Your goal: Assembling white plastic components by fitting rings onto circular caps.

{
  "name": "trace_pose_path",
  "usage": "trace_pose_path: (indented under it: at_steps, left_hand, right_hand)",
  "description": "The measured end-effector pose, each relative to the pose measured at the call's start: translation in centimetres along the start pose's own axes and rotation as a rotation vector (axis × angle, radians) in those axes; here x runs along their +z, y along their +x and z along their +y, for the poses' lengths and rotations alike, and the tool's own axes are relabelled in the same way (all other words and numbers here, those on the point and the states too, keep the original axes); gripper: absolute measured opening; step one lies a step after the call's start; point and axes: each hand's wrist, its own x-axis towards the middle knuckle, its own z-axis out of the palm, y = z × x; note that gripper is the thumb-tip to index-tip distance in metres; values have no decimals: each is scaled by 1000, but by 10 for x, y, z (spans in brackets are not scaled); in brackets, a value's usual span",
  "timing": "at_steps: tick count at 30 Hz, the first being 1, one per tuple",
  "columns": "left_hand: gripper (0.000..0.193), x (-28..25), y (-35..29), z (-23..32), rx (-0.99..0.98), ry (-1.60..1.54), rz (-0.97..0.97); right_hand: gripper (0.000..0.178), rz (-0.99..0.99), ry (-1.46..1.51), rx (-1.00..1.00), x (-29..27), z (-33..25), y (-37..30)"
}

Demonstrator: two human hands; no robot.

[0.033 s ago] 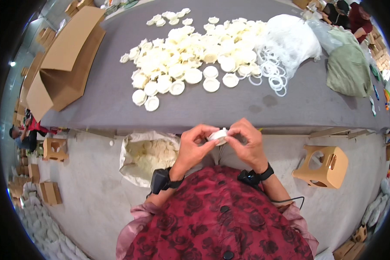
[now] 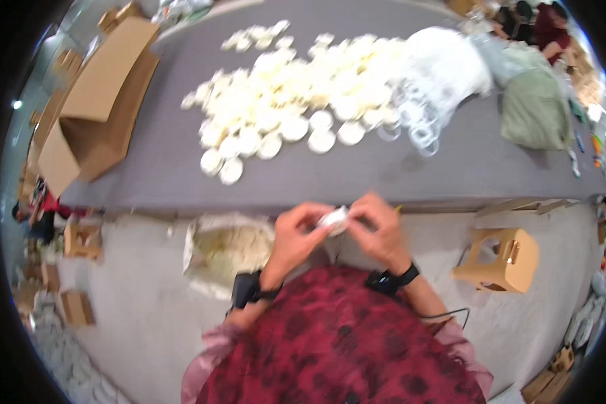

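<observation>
Just off the table's near edge, a small round white plastic cap (image 2: 334, 219) is held up between my hands, blurred by motion. My left hand (image 2: 293, 241) pinches its left side with thumb and forefinger. On the other side, the fingertips of my right hand (image 2: 382, 232) close on its right edge. Whether a ring sits on the cap is too blurred to tell. Beyond my hands, a wide heap of cream-white round caps (image 2: 276, 87) covers the middle of the table. Translucent white rings (image 2: 421, 124) spill out beside the heap.
The grey table (image 2: 182, 182) also bears an open cardboard box (image 2: 108, 87) at left, a clear plastic bag (image 2: 451, 64) and a green cloth bundle (image 2: 535, 108) at right. Below stand an open white sack (image 2: 198, 259) and a tan stool (image 2: 501, 259). Other people (image 2: 549, 30) are at far right.
My view has shifted slightly and blurred, so the table's contents sit a little lower and further left. Both hands still hold the cap, which appears tilted differently between the fingers.
</observation>
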Motion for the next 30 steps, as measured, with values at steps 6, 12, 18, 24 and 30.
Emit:
trace_pose_path:
  at_steps: [6,12,18,24,30]
  left_hand:
    - [26,-7,-9,-25,64,324,133]
    - [26,-4,-3,-34,-18,74,73]
    - [31,-8,-4,-39,-305,-644,69]
    - [27,-2,-1,-46,-318,-584,119]
    - [31,9,-2,-49,-362,-713,214]
  right_hand:
    - [10,-89,40,-96,19,11,-14]
    - [10,-128,301,82,13,3,-20]
    - [12,99,414,373,11,13,-14]
    - [18,33,-394,-331,10,15,-7]
    - [18,-120,-367,-385,25,11,-17]
